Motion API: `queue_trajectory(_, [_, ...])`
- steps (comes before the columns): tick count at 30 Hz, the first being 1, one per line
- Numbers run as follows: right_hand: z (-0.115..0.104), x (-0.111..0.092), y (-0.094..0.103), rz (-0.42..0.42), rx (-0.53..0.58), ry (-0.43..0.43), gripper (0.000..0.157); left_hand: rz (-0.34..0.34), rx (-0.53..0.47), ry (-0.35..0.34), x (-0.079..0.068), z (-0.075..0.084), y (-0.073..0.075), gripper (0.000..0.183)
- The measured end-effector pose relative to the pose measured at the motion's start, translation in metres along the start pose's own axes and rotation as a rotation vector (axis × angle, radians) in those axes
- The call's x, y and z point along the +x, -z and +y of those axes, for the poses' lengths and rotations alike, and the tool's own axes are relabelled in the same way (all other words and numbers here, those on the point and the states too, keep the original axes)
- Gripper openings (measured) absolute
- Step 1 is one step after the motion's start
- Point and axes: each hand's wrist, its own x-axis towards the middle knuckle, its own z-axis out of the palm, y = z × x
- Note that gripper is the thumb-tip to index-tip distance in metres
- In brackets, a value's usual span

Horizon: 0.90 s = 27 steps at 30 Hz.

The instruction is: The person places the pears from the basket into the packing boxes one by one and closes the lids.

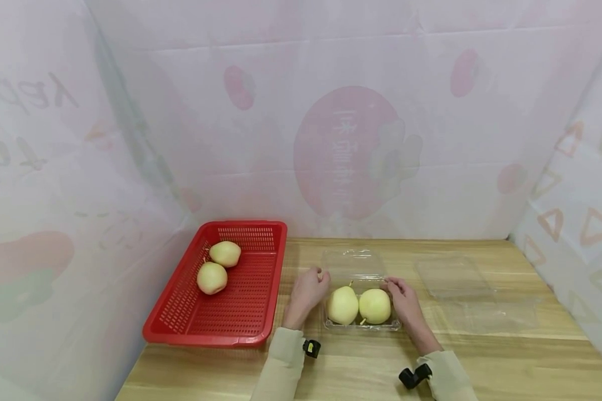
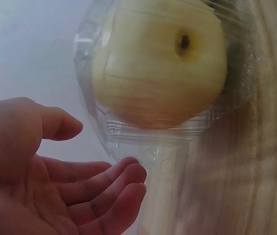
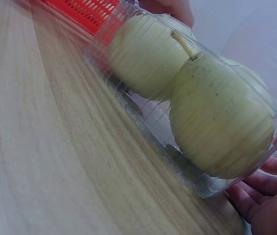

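Two pale yellow pears, a left pear [image 1: 343, 306] and a right pear [image 1: 374, 306], sit side by side in a clear plastic clamshell box [image 1: 362, 327]. Its transparent lid [image 1: 353, 264] lies folded open behind them. My left hand [image 1: 308, 291] is at the box's back left corner. In the left wrist view its thumb and fingers are spread apart, fingertips right at the plastic edge. My right hand [image 1: 405, 299] grips the box's right end near the hinge. From the right wrist view, bent fingers [image 3: 253, 193] wrap that end beside the nearer pear [image 3: 221, 117].
A red perforated basket [image 1: 241, 295] stands to the left with two more pears [image 1: 212, 278] inside. Further clear plastic containers [image 1: 454, 275] lie on the wooden table [image 1: 522, 362] to the right. Printed cloth walls [image 1: 261, 139] enclose the table's back and sides.
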Motion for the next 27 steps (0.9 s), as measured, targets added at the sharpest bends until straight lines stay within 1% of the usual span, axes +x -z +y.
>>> queue_trajectory(2, [0.0,0.0,0.0,0.0,0.001,0.003,0.04,-0.008,0.016,-0.003,0.0,-0.001,-0.001,0.046])
queue_trajectory(9, [-0.002,-0.002,0.001,-0.01,0.005,0.003,0.042,-0.015,0.003,0.001,0.002,-0.005,-0.004,0.046])
queue_trajectory(14, [-0.001,-0.002,0.003,-0.011,-0.018,-0.008,0.043,-0.02,0.0,-0.012,0.002,-0.01,-0.007,0.037])
queue_trajectory(18, [-0.001,0.0,0.003,-0.019,-0.023,-0.013,0.044,-0.043,-0.003,-0.023,0.002,-0.014,-0.011,0.033])
queue_trajectory(22, [-0.001,0.0,0.003,-0.03,-0.016,-0.01,0.044,-0.045,-0.025,-0.02,0.003,-0.016,-0.014,0.032])
queue_trajectory(27, [-0.002,-0.001,0.003,-0.027,0.001,-0.011,0.043,-0.049,-0.082,0.004,0.006,-0.019,-0.014,0.032])
